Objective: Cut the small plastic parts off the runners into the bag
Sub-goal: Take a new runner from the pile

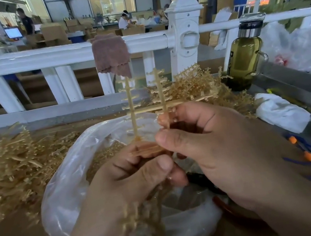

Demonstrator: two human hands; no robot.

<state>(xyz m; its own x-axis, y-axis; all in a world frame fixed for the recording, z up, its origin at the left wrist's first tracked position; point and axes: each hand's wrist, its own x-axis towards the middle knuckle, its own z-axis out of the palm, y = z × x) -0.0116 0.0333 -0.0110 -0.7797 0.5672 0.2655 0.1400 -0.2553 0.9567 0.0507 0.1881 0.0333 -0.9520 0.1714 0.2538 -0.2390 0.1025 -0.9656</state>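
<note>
Runners (159, 89) stand upright between your two hands, a tan, see-through frame held right over the open mouth of the bag (63, 182). Two stems rise toward 12 o'clock with small nubs on their side twigs, and a cross bar runs out toward 3 o'clock. Your right hand (225, 147) pinches the nearer stem between thumb and forefinger, closed tight on the plastic. Your left hand (127, 180) has its fingers curled round the foot of the frame, thumb pressed across the front. More runner hangs below it toward 6 o'clock, too blurred to read.

The bag is clear plastic, its rim rolled open, and a heap of loose parts (103, 156) lies inside at 10 o'clock from your left hand. Under your right hand, at 5 o'clock from the bag's middle, a dark and reddish tool shape (223, 205) shows — mostly hidden, so you cannot tell what it is.

Piles of runner frames lie on the bench: one pile (6, 166) at 9 o'clock from the bag, another (196, 85) at 1 o'clock. A bottle (243, 60) of yellow-green liquid stands at 2 o'clock, just beside that far pile. A white bundle (280, 111) and a blue cord (305, 154) with orange pieces lie at 3 o'clock. A brownish cloth (111, 55) hangs over the white railing (40, 58) at 12 o'clock.
</note>
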